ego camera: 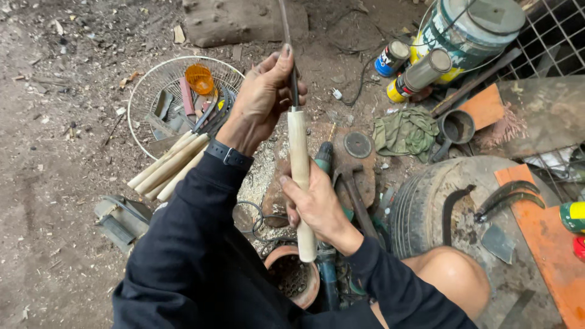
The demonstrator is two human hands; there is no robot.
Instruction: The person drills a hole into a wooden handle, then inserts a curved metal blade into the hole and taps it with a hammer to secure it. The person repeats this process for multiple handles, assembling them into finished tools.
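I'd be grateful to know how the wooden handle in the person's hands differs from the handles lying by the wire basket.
The held wooden handle stands upright, gripped by the right hand, while the left hand holds its metal blade. The handles by the wire basket lie slanted in a bundle, untouched, resting against the wire basket. All are pale, rounded wood.

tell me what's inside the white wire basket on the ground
The wire basket holds an orange cup, flat scraps and dark curved blades on pale wooden handles poking over its rim. The left hand covers its right edge.
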